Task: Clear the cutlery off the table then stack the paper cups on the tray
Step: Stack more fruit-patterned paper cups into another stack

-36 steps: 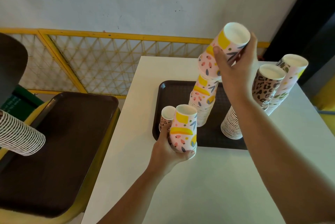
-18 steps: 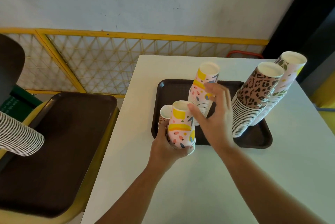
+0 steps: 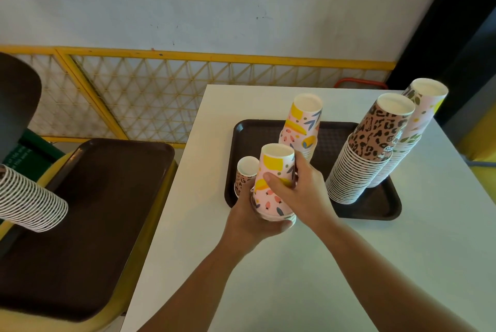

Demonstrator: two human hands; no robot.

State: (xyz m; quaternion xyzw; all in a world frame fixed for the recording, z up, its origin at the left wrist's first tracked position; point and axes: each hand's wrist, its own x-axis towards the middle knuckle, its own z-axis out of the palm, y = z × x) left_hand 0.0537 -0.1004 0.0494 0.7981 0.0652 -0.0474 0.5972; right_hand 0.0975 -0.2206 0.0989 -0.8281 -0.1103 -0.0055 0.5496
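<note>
A dark brown tray lies on the white table. On it stand upside-down paper cup stacks: a pink-and-yellow stack in the middle, a tall leopard-print stack and a pink leafy stack at the right. A small leopard cup stands at the tray's left edge. My left hand grips the base of a short pink-and-yellow cup stack at the tray's near left. My right hand closes around the upper cup of that same stack.
A second brown tray rests on a yellow chair left of the table. A long stack of striped cups lies at the far left. A yellow mesh fence and white wall stand behind. No cutlery is in view.
My right hand left the middle stack on the tray, came down and toward me, and now grips the upper cup of the stack in my left hand.
</note>
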